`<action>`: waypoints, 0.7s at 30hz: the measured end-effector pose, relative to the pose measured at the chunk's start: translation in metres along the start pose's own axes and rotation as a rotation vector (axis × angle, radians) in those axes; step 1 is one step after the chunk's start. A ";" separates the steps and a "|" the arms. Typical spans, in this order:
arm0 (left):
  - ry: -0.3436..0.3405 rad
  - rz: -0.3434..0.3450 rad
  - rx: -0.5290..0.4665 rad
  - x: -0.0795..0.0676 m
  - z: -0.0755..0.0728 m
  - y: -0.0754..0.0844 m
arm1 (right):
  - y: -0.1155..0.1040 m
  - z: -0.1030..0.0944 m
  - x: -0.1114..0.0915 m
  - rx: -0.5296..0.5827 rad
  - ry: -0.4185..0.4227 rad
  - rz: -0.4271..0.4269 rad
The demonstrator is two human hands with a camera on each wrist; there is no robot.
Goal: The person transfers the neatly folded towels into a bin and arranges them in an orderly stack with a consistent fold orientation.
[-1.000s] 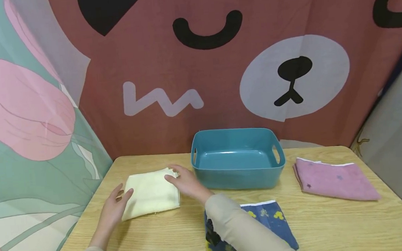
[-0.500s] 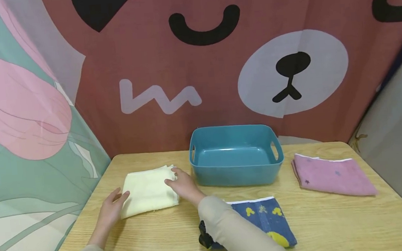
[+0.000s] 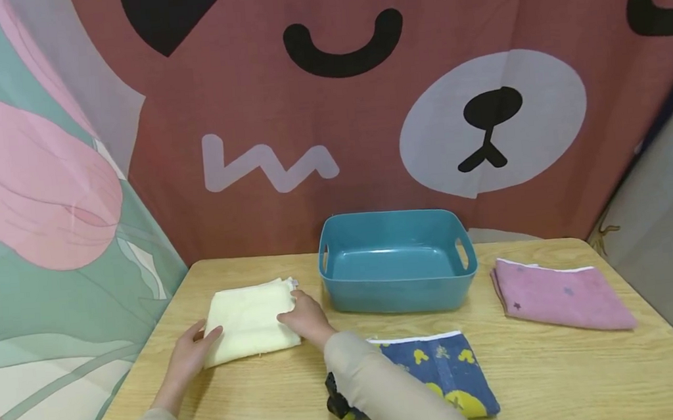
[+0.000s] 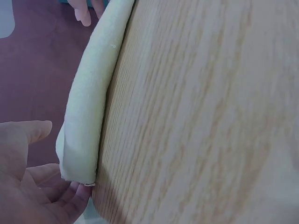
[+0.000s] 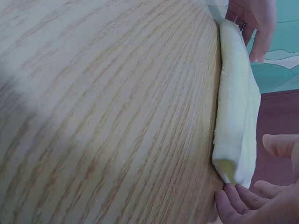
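Observation:
A folded pale-yellow towel [image 3: 250, 319] lies on the left part of the wooden table [image 3: 268, 400]. At its left end is my left hand [image 3: 184, 357]; in the left wrist view the fingers reach low against the towel's end while the thumb stands apart above. My right hand [image 3: 308, 319] is at the opposite end. In the right wrist view its fingertips [image 5: 231, 200] touch the lower corner of the towel, its thumb held away from the cloth. Neither hand has closed round the towel.
A blue plastic basket [image 3: 396, 295] with side handle holes stands at the back middle. Under my right forearm lies a folded blue cloth [image 3: 456, 372] with yellow prints. A folded pink cloth [image 3: 563, 297] lies at the right. Behind the table hangs a bear-print curtain [image 3: 366, 128].
My right hand has come down and back from over the towel's far right corner to its right side. The left hand has drawn in closer to the left end. The towel stays in place.

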State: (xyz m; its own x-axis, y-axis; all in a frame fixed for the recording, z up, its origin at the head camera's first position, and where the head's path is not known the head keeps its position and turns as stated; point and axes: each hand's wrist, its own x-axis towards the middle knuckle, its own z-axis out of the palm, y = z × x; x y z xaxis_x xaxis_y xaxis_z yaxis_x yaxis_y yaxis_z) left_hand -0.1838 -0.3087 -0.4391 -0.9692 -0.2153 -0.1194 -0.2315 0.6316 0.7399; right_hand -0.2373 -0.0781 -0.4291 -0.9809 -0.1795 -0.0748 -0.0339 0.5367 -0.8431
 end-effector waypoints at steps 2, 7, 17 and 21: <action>-0.002 -0.011 0.004 0.001 0.001 -0.002 | 0.001 0.002 0.001 -0.025 0.013 0.006; 0.000 -0.021 -0.006 0.003 0.003 -0.006 | 0.005 0.006 0.006 -0.060 0.045 0.021; 0.025 0.016 0.002 0.002 0.006 -0.008 | 0.006 0.010 0.009 -0.138 0.061 0.037; 0.031 0.019 -0.010 0.003 0.006 -0.009 | 0.005 0.011 0.008 -0.166 0.031 0.045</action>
State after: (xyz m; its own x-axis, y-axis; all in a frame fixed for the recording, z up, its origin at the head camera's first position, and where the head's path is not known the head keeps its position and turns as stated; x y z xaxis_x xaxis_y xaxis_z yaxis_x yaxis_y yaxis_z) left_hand -0.1852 -0.3102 -0.4500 -0.9702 -0.2266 -0.0853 -0.2126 0.6285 0.7482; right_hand -0.2430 -0.0858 -0.4393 -0.9875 -0.1280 -0.0920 -0.0184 0.6732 -0.7392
